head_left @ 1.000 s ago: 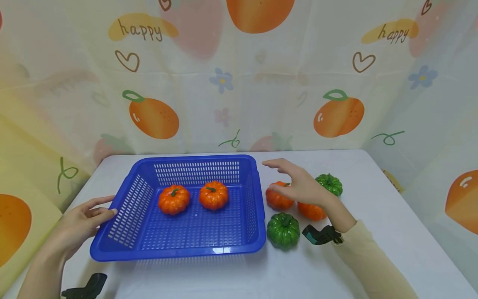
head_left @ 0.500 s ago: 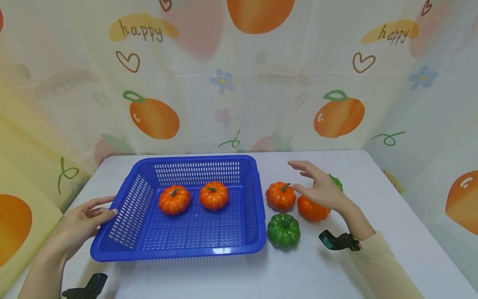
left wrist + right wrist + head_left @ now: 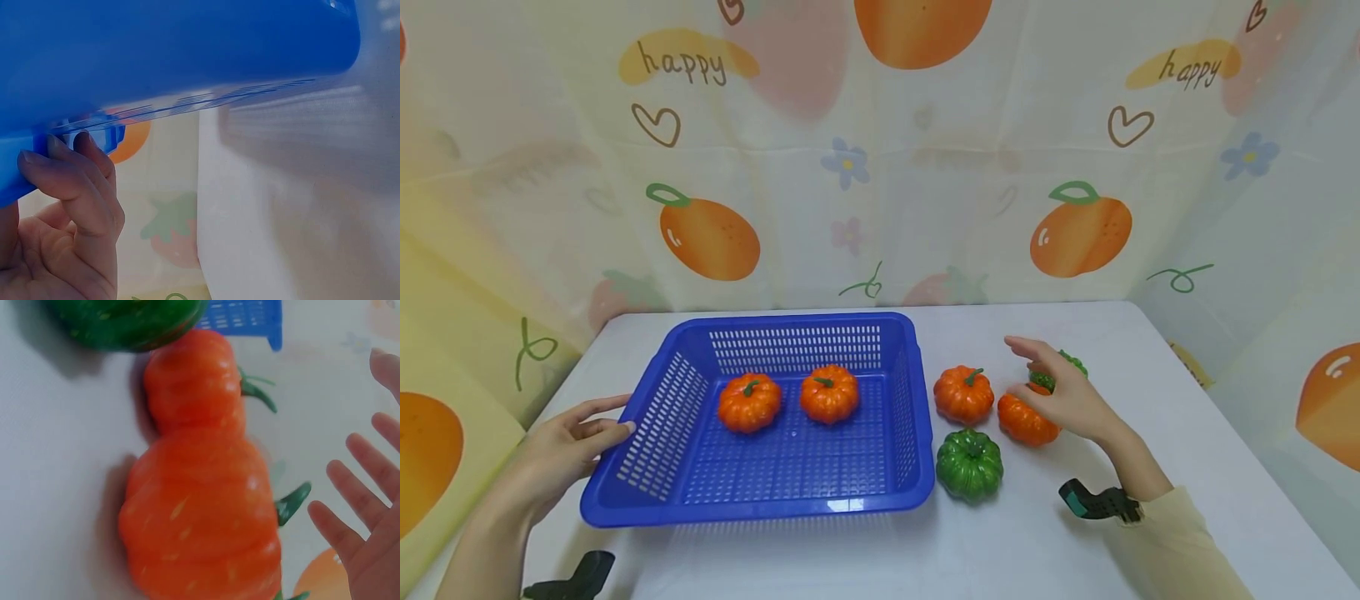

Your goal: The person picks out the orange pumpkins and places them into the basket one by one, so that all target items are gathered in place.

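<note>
A blue plastic basket (image 3: pixel 805 504) with slotted walls holds two small orange pumpkins, one on the left (image 3: pixel 749 403) and one on the right (image 3: pixel 829 394). My left hand (image 3: pixel 561 450) grips its left rim, fingers curled under the edge in the left wrist view. My right hand (image 3: pixel 1067 396) hovers over the orange pumpkin (image 3: pixel 1024 419) outside the basket, fingers spread and holding nothing. Left of it sits another orange pumpkin (image 3: pixel 963 394), with a green pumpkin (image 3: pixel 970 465) nearer the front. Behind my right hand a second green pumpkin (image 3: pixel 1074 362) is partly hidden.
Everything stands on a white-covered table (image 3: pixel 865 558). A curtain (image 3: pixel 917 200) printed with fruit and hearts hangs behind it and at both sides. Black straps with devices sit on the left wrist (image 3: pixel 574 577) and the right wrist (image 3: pixel 1101 502).
My right hand has moved right, away from the basket and past the nearer orange pumpkin, to above the other one. The left hand and the basket have stayed in place.
</note>
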Action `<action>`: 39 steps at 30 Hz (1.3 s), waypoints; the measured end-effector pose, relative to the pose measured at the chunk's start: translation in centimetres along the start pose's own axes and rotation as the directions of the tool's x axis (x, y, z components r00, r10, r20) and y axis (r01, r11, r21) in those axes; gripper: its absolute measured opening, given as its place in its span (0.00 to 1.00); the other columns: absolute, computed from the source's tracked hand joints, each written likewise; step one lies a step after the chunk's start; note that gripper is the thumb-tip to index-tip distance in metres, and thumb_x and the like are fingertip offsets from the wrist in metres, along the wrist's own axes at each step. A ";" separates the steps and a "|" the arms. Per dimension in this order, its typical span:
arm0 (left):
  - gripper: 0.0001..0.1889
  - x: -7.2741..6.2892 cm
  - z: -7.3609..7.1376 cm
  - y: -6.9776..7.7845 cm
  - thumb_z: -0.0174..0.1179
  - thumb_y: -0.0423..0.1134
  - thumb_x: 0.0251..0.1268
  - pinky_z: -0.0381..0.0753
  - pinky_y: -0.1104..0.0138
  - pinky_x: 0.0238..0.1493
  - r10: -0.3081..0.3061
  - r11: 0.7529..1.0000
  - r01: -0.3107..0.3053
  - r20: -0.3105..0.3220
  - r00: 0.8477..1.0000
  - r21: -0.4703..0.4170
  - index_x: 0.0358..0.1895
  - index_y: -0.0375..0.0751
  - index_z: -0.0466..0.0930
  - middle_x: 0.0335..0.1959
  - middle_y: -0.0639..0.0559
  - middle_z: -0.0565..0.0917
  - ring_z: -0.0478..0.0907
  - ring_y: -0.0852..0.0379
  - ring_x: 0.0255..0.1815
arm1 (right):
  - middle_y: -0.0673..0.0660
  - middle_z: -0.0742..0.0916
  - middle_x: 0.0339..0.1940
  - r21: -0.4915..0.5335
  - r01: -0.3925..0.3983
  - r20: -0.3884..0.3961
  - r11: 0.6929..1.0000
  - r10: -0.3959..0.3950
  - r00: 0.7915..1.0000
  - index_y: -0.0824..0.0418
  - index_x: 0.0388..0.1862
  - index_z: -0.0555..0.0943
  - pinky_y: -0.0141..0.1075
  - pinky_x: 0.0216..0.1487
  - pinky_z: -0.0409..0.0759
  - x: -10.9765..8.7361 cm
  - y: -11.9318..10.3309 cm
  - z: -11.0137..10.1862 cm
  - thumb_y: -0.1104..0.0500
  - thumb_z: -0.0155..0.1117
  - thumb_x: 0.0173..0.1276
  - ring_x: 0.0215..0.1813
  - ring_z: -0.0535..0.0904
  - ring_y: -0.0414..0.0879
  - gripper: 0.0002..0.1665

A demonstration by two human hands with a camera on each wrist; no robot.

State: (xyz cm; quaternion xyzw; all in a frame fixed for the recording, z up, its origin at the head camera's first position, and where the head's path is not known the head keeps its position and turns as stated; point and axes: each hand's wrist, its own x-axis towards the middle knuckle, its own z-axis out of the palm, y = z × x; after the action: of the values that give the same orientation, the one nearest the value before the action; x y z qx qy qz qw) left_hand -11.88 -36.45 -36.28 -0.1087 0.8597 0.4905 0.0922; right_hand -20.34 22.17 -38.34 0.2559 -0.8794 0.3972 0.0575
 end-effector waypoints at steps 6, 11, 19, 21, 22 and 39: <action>0.36 0.0 0.0 -0.1 0.56 0.53 0.62 0.81 0.66 0.36 -0.003 1.000 0.003 -0.005 1.000 -0.005 0.69 0.40 0.56 0.34 0.58 0.81 0.80 0.57 0.32 | 0.58 0.70 0.65 -0.016 -0.049 0.011 0.999 0.050 0.999 0.56 0.69 0.61 0.53 0.58 0.69 -1.0 1.1 -0.1 0.59 0.63 0.62 0.63 0.68 0.54 0.37; 0.36 0.0 0.0 -0.1 0.56 0.53 0.62 0.81 0.65 0.36 0.001 1.000 -0.001 -0.006 1.000 -0.007 0.69 0.40 0.55 0.34 0.59 0.81 0.80 0.57 0.32 | 0.62 0.69 0.66 -0.030 -0.070 0.034 0.997 0.071 0.997 0.60 0.69 0.59 0.54 0.59 0.67 -1.8 2.0 -0.2 0.58 0.62 0.64 0.64 0.66 0.57 0.37; 0.36 0.0 0.1 0.0 0.56 0.52 0.63 0.81 0.66 0.35 -0.007 1.000 0.007 -0.009 1.000 -0.004 0.69 0.39 0.55 0.34 0.59 0.81 0.80 0.58 0.32 | 0.62 0.70 0.65 -0.056 -0.101 0.048 0.993 0.104 0.993 0.59 0.69 0.60 0.27 0.56 0.67 -2.9 2.5 -0.4 0.55 0.63 0.63 0.62 0.68 0.55 0.38; 0.36 -0.1 0.1 0.0 0.56 0.52 0.63 0.81 0.66 0.36 -0.012 1.000 0.012 -0.005 1.000 -0.003 0.69 0.39 0.55 0.34 0.59 0.81 0.80 0.58 0.32 | 0.62 0.71 0.65 -0.056 -0.094 0.050 0.994 0.097 0.994 0.60 0.69 0.60 0.23 0.54 0.66 -3.1 2.6 -0.4 0.55 0.63 0.63 0.61 0.69 0.55 0.38; 0.36 -0.1 0.1 0.0 0.56 0.52 0.63 0.81 0.66 0.36 -0.013 1.000 0.013 -0.003 1.000 -0.004 0.69 0.39 0.55 0.34 0.59 0.81 0.80 0.58 0.32 | 0.62 0.71 0.65 -0.056 -0.091 0.052 0.994 0.094 0.994 0.60 0.69 0.60 0.22 0.54 0.65 -3.2 2.7 -0.4 0.55 0.63 0.63 0.61 0.68 0.55 0.38; 0.36 -0.1 0.1 0.1 0.56 0.53 0.62 0.81 0.66 0.35 -0.008 1.000 0.008 -0.008 1.000 0.004 0.69 0.39 0.56 0.34 0.58 0.81 0.80 0.58 0.32 | 0.63 0.64 0.69 -0.055 -0.138 0.157 0.989 0.145 0.977 0.60 0.70 0.58 0.58 0.63 0.59 -3.7 3.7 0.1 0.53 0.64 0.61 0.68 0.59 0.62 0.42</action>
State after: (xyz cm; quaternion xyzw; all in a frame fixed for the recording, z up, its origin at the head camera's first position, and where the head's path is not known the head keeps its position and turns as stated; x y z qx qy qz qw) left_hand -11.79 -36.30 -36.16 -0.1139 0.8606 0.4880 0.0908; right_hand -18.99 25.59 -41.99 0.2224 -0.9057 0.3591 -0.0363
